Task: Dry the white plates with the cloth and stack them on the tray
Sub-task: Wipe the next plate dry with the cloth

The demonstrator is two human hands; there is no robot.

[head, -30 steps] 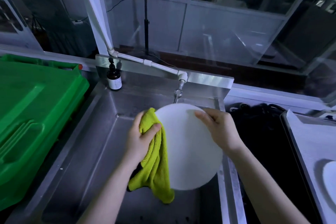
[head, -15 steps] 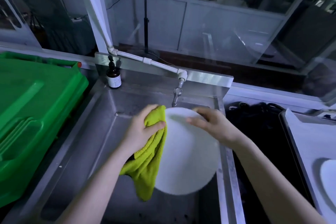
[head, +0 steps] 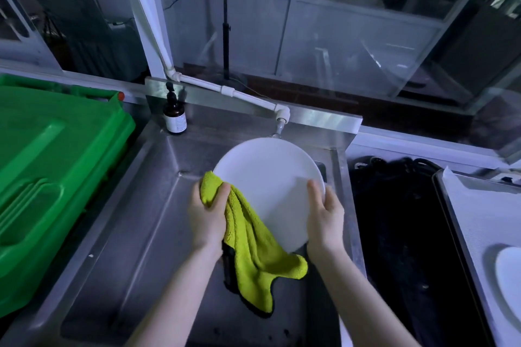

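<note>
Round white plate (head: 267, 186) was held tilted over stainless steel sink (head: 135, 220). Right hand (head: 325, 222) gripped right rim, thumb on face. Left hand (head: 207, 220) clutched bunched yellow-green microfibre cloth (head: 253, 248) at left edge. Good drying likely needed full sweeps across face, firm rim grip, underside wiped too. Grey tray (head: 479, 220) sat well right.

Smooth matt white plate (head: 267, 177), fluffy cloth (head: 253, 248), brushed steel sink (head: 135, 220), glossy plastic bin (head: 42, 163)
</note>
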